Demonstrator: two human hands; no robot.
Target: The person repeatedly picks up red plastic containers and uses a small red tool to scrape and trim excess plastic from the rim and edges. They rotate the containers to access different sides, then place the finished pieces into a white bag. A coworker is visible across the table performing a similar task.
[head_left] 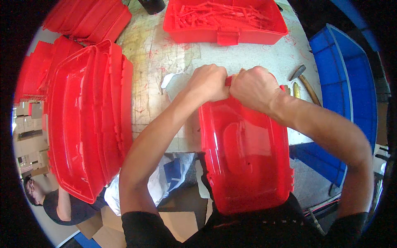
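Note:
A glossy red plastic box shell [244,144] leans against my body, its hollow side facing up and its far end at the table. My left hand [208,82] is closed at the far rim, and a small red part of that rim shows between my hands. Right beside it, my right hand [255,88] is closed over the same rim. The fingertips of both hands are hidden, so whether a trimming tool or a scrap is in them does not show. A hammer [307,84] with a wooden handle and a yellowish-handled tool [296,90] lie to the right.
A red box [227,36] full of thin red strips stands at the far side of the worktable [165,53]. Stacked red shells [89,120] rise at the left. A blue crate [351,78] is at the right. Another person [62,204] is at lower left, beside cardboard boxes.

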